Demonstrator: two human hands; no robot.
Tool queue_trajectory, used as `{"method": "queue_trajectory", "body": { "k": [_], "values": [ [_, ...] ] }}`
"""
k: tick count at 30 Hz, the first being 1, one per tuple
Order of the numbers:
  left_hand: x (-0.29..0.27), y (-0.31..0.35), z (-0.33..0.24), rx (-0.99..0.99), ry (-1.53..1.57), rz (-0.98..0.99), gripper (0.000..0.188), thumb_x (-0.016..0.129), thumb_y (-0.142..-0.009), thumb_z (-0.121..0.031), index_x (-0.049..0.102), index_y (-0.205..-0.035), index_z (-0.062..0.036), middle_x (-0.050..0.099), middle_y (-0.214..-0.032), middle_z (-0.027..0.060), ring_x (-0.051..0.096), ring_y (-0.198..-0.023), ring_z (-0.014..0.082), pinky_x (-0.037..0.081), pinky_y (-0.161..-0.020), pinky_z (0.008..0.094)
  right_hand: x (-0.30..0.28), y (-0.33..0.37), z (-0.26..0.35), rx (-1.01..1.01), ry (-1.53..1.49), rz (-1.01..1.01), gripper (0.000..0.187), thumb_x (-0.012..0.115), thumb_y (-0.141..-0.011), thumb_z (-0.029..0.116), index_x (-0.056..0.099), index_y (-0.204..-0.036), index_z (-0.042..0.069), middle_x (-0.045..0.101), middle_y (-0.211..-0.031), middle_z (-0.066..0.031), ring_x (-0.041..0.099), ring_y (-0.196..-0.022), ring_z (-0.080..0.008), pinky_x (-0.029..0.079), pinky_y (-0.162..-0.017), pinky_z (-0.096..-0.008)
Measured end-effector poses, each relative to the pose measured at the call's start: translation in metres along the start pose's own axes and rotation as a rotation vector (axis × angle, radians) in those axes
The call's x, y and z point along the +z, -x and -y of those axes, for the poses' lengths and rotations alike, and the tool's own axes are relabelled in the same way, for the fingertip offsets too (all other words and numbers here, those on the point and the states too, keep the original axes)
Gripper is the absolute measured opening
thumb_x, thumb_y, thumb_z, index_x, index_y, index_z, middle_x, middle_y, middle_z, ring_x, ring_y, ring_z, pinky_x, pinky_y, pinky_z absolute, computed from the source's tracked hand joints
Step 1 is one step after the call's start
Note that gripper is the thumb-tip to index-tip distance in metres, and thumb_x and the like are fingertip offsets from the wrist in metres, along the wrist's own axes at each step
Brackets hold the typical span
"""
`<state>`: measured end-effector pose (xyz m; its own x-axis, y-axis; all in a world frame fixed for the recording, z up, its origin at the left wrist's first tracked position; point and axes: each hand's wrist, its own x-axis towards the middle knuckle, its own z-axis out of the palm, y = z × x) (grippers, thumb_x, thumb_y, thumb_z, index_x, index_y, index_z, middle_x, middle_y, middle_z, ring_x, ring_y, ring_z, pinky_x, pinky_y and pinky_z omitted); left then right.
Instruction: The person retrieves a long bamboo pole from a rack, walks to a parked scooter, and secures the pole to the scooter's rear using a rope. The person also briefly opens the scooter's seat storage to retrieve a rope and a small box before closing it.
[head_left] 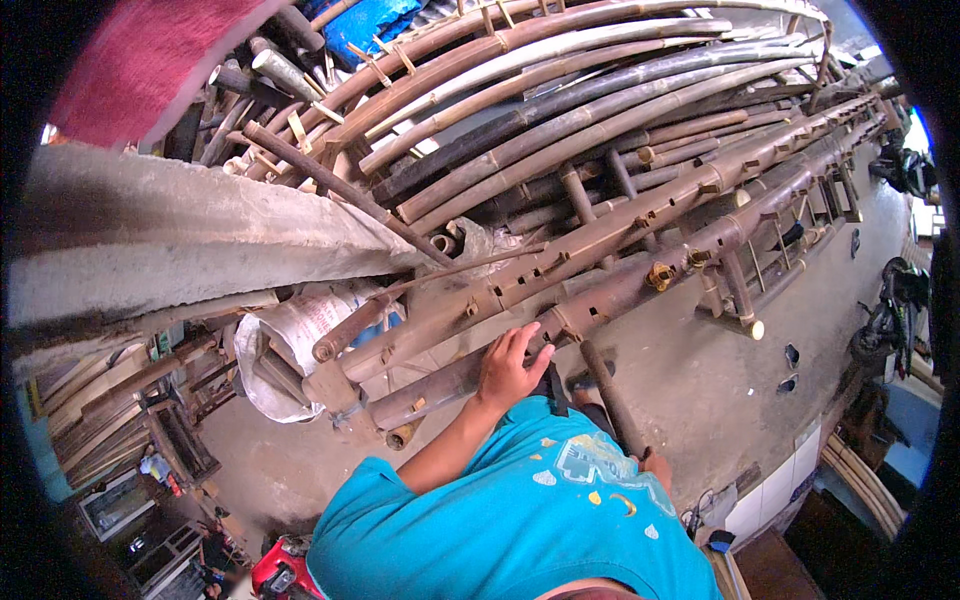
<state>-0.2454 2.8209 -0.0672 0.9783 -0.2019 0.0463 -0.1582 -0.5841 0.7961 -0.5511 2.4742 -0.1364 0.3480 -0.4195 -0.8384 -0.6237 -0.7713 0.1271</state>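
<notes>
A thick brown bamboo pole [620,297] with cut square holes runs slantwise in front of me. My left hand [512,366] lies on top of it, thumb spread from the fingers, beside one of the holes. My right hand [655,466], partly hidden by my teal shirt, is closed around the lower end of a dark wooden club [612,395]. The club's far end reaches the near side of the pole; whether they touch I cannot tell. Short pegs [660,276] stick out of the pole farther along. Behind it lies a second holed bamboo pole [560,258].
Many long bamboo poles [560,125] are stacked at the back. A rough concrete pillar [200,225] juts in from the left, above a white sack [290,345] holding offcuts. Motorcycles [885,310] and sandals [790,368] are on the right. Something red [280,570] sits at lower left.
</notes>
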Motion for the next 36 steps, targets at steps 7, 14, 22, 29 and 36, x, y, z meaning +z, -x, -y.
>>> {"method": "queue_trajectory", "body": {
  "k": [7, 14, 22, 29, 36],
  "values": [
    [0.005, -0.006, 0.017, -0.051, 0.166, -0.04, 0.039, 0.072, -0.085, -0.023, 0.06, -0.116, -0.0019, 0.068, -0.097, 0.0137, 0.067, -0.089, 0.0314, 0.054, -0.08, 0.0401, -0.066, -0.024, 0.041, 0.016, 0.052, 0.003, 0.061, 0.068, -0.083, 0.052, 0.058, -0.125, 0.009, 0.068, -0.108, -0.0249, 0.066, -0.103, -0.0408, 0.053, -0.086, -0.0508],
    [0.006, -0.007, 0.021, 0.026, 0.122, -0.012, 0.033, 0.071, -0.084, -0.023, 0.063, -0.106, -0.0009, 0.068, -0.098, 0.0159, 0.066, -0.091, 0.0346, 0.053, -0.081, 0.0419, -0.112, -0.04, 0.077, -0.089, 0.093, 0.018, 0.06, 0.07, -0.082, 0.05, 0.058, -0.124, 0.009, 0.069, -0.106, -0.0237, 0.066, -0.101, -0.0413, 0.053, -0.084, -0.0504],
    [0.0, -0.014, 0.019, 0.026, 0.08, 0.027, 0.03, 0.071, -0.084, -0.023, 0.064, -0.102, -0.0007, 0.067, -0.1, 0.0182, 0.065, -0.093, 0.0368, 0.053, -0.084, 0.0432, -0.111, -0.063, 0.098, -0.123, 0.096, 0.117, 0.058, 0.067, -0.085, 0.049, 0.056, -0.126, 0.01, 0.07, -0.105, -0.0223, 0.067, -0.102, -0.0409, 0.053, -0.086, -0.0516],
    [0.009, -0.01, 0.022, 0.027, 0.028, 0.052, 0.026, 0.069, -0.083, -0.02, 0.065, -0.1, -0.0004, 0.066, -0.098, 0.0193, 0.065, -0.091, 0.0374, 0.053, -0.083, 0.044, -0.104, -0.069, 0.091, -0.087, 0.037, 0.125, 0.063, 0.063, -0.086, 0.054, 0.053, -0.128, 0.008, 0.069, -0.109, -0.022, 0.066, -0.104, -0.0407, 0.053, -0.087, -0.0516],
    [0.011, -0.017, 0.019, 0.093, -0.01, 0.092, 0.025, 0.067, -0.083, -0.021, 0.065, -0.098, -0.0008, 0.065, -0.097, 0.0194, 0.063, -0.088, 0.0385, 0.051, -0.079, 0.0462, -0.115, -0.06, 0.083, -0.013, -0.048, 0.158, 0.062, 0.061, -0.085, 0.056, 0.061, -0.126, 0.009, 0.068, -0.113, -0.0215, 0.065, -0.108, -0.0384, 0.052, -0.091, -0.0478]
  ]
}}
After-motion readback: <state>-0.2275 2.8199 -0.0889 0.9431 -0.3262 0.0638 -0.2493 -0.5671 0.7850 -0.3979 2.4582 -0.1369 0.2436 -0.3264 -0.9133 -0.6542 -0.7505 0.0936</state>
